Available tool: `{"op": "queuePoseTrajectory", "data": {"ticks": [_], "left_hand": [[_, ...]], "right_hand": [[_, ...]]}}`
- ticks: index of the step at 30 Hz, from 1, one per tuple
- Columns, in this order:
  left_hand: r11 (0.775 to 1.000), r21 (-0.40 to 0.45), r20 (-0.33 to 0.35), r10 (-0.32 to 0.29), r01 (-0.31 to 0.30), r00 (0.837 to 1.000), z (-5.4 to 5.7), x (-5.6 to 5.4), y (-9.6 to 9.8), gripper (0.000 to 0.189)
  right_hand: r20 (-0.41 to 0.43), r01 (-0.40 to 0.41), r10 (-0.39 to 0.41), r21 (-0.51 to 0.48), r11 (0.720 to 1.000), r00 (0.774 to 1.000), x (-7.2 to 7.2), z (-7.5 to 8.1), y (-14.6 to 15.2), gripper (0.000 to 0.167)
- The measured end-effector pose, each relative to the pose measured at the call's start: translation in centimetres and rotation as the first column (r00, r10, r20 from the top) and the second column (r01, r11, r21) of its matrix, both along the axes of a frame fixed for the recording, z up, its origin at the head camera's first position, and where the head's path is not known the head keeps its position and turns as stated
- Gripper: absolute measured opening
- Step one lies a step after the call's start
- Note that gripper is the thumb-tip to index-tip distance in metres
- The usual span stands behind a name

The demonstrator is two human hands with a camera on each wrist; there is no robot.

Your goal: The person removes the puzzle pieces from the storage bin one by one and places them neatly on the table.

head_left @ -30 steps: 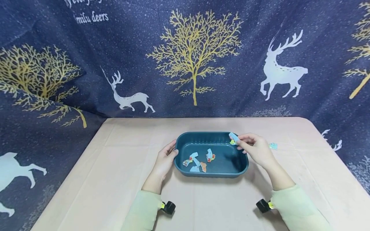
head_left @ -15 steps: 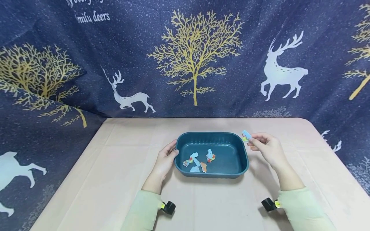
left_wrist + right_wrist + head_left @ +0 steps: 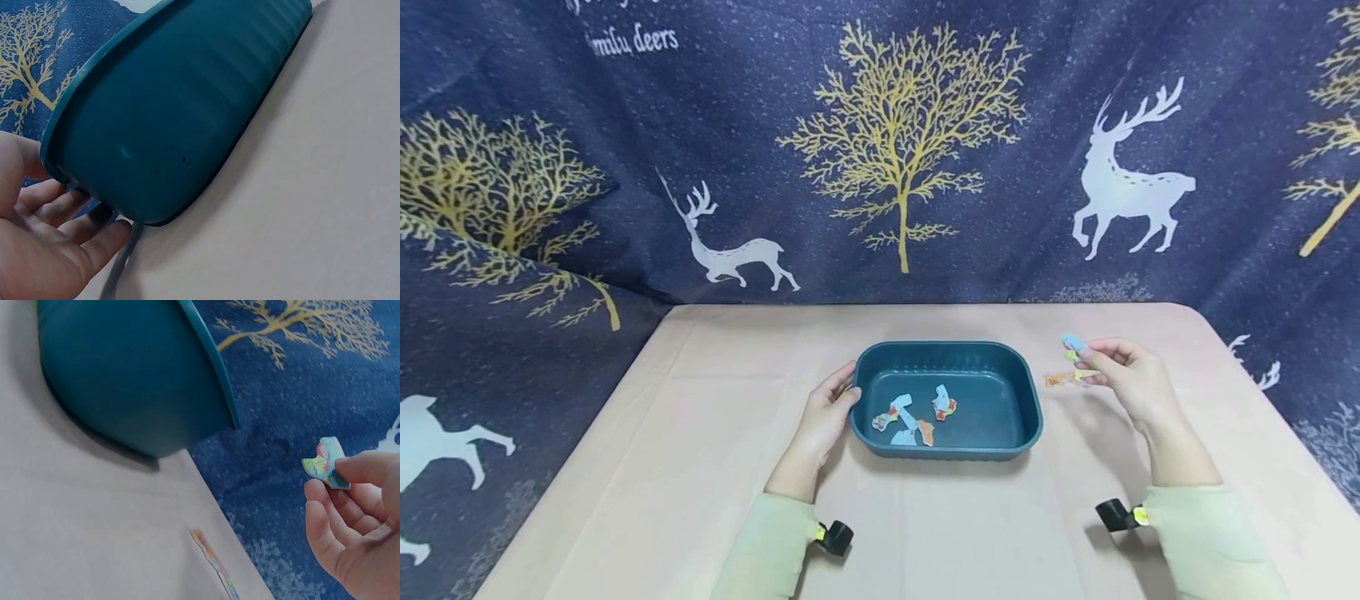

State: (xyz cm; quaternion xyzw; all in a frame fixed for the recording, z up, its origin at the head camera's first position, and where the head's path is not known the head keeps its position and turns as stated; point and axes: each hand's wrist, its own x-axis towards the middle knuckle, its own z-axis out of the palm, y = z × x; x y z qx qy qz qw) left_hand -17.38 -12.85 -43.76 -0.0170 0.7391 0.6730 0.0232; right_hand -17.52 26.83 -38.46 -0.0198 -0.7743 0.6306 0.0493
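Observation:
At its left end, a dark teal plastic tray [image 3: 992, 417] is held by my left hand [image 3: 826, 412], thumb at the rim and fingers along the outer wall [image 3: 156, 125]. To the tray's right, my right hand [image 3: 1123, 379] pinches a small puzzle piece [image 3: 328, 464] between thumb and fingertips, raised above the table. The piece is light blue with red and yellow-green print. Below that hand lies a longer piece, orange at one end [image 3: 1058, 379], partly hidden by the fingers in the head view. Several loose pieces lie on the tray's floor, among them an orange one [image 3: 927, 432].
A pale cloth covers the table [image 3: 700, 467]. Behind it hangs a dark blue curtain [image 3: 737, 125] printed with trees and deer. Black wrist cameras [image 3: 835, 537] sit at both sleeves.
My right hand has moved right with the puzzle piece, from over the tray's right end to beside it. The orange-ended piece has come into view. My left hand and the tray stay put.

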Motion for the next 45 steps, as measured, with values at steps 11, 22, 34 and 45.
{"op": "queuePoseTrajectory", "data": {"ticks": [11,22,34,45], "left_hand": [[1.0,-0.001,-0.011,-0.012,0.012,1.0,0.0,0.0,-0.1,0.047],[1.0,0.014,-0.001,-0.01,0.01,1.0,-0.1,-0.1,-0.1,0.048],[1.0,-0.013,0.004,-0.012,0.012,1.0,0.0,-0.1,-0.1,0.047],[1.0,-0.012,-0.006,-0.012,0.012,1.0,0.0,-0.1,-0.1,0.048]], "right_hand": [[-0.026,-0.007,-0.002,-0.365,0.931,1.0,-0.3,-0.3,1.9,0.062],[0.104,0.139,-0.104,-0.437,0.889,0.989,0.0,-0.4,4.2,0.025],[0.224,0.306,-0.229,-0.415,0.857,0.947,-0.8,-2.6,7.5,0.02],[0.283,0.342,-0.221,-0.514,0.787,0.933,-0.2,-3.4,8.1,0.015]]}}
